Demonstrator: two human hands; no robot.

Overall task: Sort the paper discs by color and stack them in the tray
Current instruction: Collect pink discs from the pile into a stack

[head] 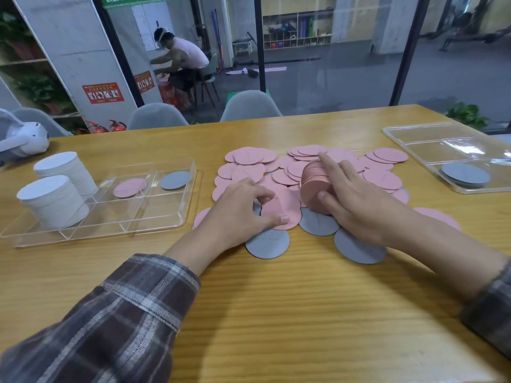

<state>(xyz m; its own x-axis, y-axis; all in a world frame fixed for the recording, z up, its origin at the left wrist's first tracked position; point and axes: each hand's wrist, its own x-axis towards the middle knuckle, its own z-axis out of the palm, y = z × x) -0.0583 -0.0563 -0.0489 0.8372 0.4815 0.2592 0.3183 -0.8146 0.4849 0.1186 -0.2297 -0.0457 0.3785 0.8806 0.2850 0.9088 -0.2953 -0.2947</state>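
Wooden table (276,313) shows between tray (132,214) and pink discs (249,158).

There are pink discs (383,179), grey discs (267,244) and a plaid sleeve (124,313).

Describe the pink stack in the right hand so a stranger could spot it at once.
On the wooden table, a spread of loose pink discs lies ahead of the person. In its middle the right hand grips a thick pink stack. Unlike the flat discs around it, it stands on edge, ribbed side showing.
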